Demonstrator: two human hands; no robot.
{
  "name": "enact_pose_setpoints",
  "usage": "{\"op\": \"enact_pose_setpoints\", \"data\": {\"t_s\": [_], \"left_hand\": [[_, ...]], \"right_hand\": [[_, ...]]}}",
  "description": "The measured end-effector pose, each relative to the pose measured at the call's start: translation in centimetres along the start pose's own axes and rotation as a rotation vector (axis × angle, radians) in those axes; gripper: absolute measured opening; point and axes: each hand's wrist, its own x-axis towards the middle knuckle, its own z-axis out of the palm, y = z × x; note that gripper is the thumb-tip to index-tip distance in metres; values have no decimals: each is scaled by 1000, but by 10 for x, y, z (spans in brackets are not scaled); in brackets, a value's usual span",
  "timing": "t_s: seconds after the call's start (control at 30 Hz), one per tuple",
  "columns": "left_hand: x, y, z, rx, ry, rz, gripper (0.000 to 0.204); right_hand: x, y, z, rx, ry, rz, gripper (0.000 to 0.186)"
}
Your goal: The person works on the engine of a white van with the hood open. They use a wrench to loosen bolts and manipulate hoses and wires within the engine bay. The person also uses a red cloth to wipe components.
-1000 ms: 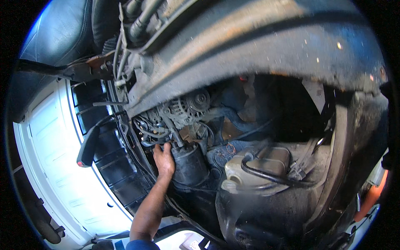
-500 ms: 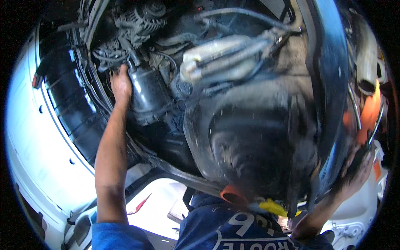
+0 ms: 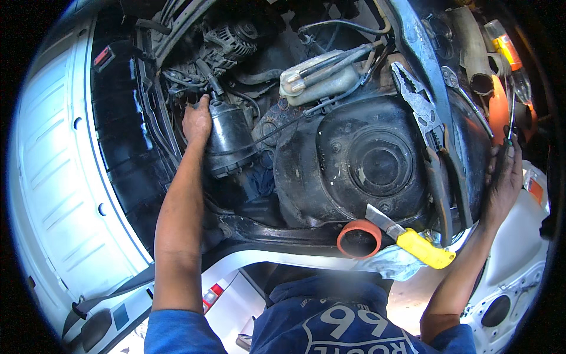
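Observation:
My left hand is at the left side of a shiny black cylindrical canister in the engine bay. Its thumb points up by the canister's top fitting; the fingers are curled in beside it, and what they hold is hidden. At far right, my right hand is over the fender edge, its fingers closed about the lower end of a thin metal tool. An orange tapered piece lies beside the tool, with a ratchet wrench to its left.
Locking pliers lie along the right fender. A yellow utility knife, blade out, and an orange ring sit at the near edge. A pale reservoir is beyond the black strut tower. A bottle stands far right.
The view has shifted, moving the engine bay's left part rightward in the picture, and is now sharper. My left hand stays beside the canister. My right hand appears higher, beside the tools.

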Motion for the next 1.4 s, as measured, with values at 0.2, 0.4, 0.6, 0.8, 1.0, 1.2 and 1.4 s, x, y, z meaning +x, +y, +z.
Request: {"op": "enact_pose_setpoints", "data": {"t_s": [0.2, 0.4, 0.6, 0.8, 1.0, 1.2, 1.4], "left_hand": [[10, 7, -1, -22, 28, -34, 79], [-11, 9, -3, -54, 65, -4, 80], [7, 6, -5, -66, -37, -60, 82], [-36, -5, -13, -226, 75, 86, 73], [-212, 15, -33, -634, 274, -304, 77], [-180, -8, -35, -1308, 56, -1250, 102], [-162, -6, -8, -1183, 56, -1221, 97]], "right_hand": [[-3, -6, 3, -32, 25, -35, 35], [-2, -10, 7, -17, 24, -29, 32], [3, -12, 10, -61, 28, 6, 35], [10, -6, 2, -144, -61, -26, 34], [17, -3, 2, -171, -191, -63, 33], [26, 4, 4, -477, -195, -410, 34], [28, 8, 6, -879, 11, -672, 33]]}}
